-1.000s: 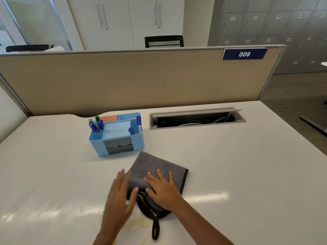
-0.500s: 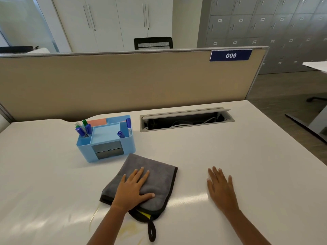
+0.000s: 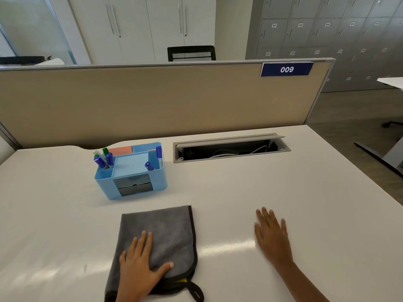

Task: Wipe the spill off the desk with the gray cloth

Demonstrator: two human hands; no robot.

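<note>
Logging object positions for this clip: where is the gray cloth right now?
In the head view the gray cloth lies flat on the desk, low and left of centre, just in front of the blue organizer, with the left hand pressed on it.

Your left hand lies flat on the cloth, near desk front edge; right hand flat on desk, well apart to the right. Organizer sits behind cloth, cable tray to its right, partition behind both.
</note>
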